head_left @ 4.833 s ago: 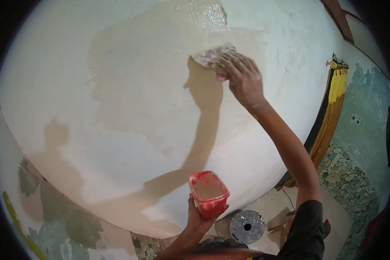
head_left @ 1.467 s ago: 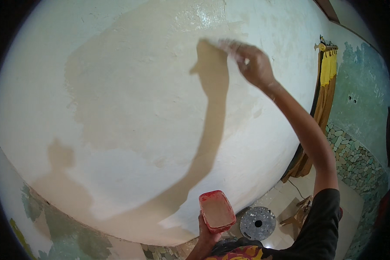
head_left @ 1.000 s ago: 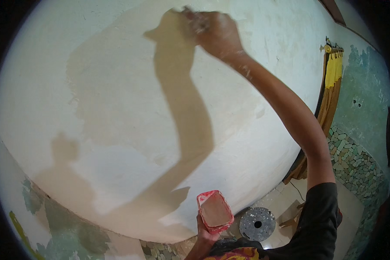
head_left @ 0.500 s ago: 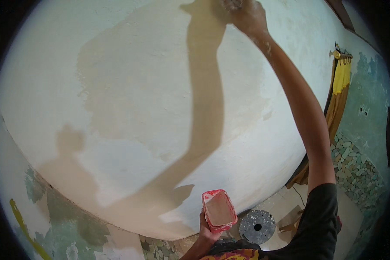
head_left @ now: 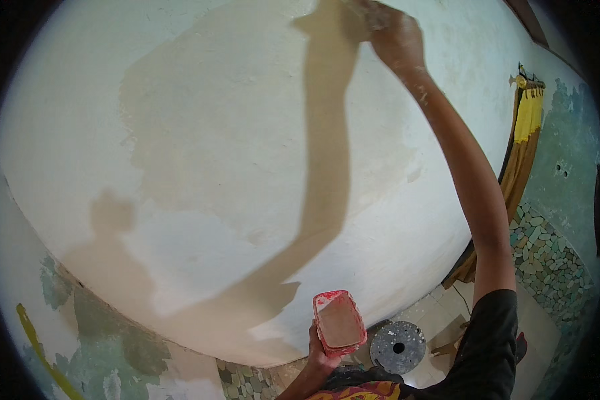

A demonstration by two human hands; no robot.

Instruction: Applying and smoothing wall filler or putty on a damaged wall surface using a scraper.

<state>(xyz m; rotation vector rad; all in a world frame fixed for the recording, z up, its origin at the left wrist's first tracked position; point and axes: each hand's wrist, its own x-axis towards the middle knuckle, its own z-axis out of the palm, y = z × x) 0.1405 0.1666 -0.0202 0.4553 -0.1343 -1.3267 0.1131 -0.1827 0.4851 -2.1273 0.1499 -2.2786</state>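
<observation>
My right hand (head_left: 397,40) is raised at the top of the view against the pale wall (head_left: 200,120). Its fingers are closed and smeared with whitish paste; what they grip is hidden at the upper edge, though the arm's shadow ends there in a pointed, blade-like corner. A large damp beige patch (head_left: 240,147) covers the middle of the wall. Low in the view, my left hand (head_left: 321,353) is wrapped round the side of a red rectangular plastic tub (head_left: 361,333). Smooth beige paste (head_left: 340,321) lies inside it, and dried smears coat the rim.
A round grey paint-spattered disc with a centre hole (head_left: 398,348) is below, near a small wooden object (head_left: 447,348) on the tiled floor. A yellow and brown curtain (head_left: 528,120) hangs at right, beside a green patchy wall (head_left: 570,147) with pebble cladding (head_left: 547,253).
My right hand has moved a little to the right and slightly down along the wall, its shadow shifting with it. The tub in my left hand has barely moved.
</observation>
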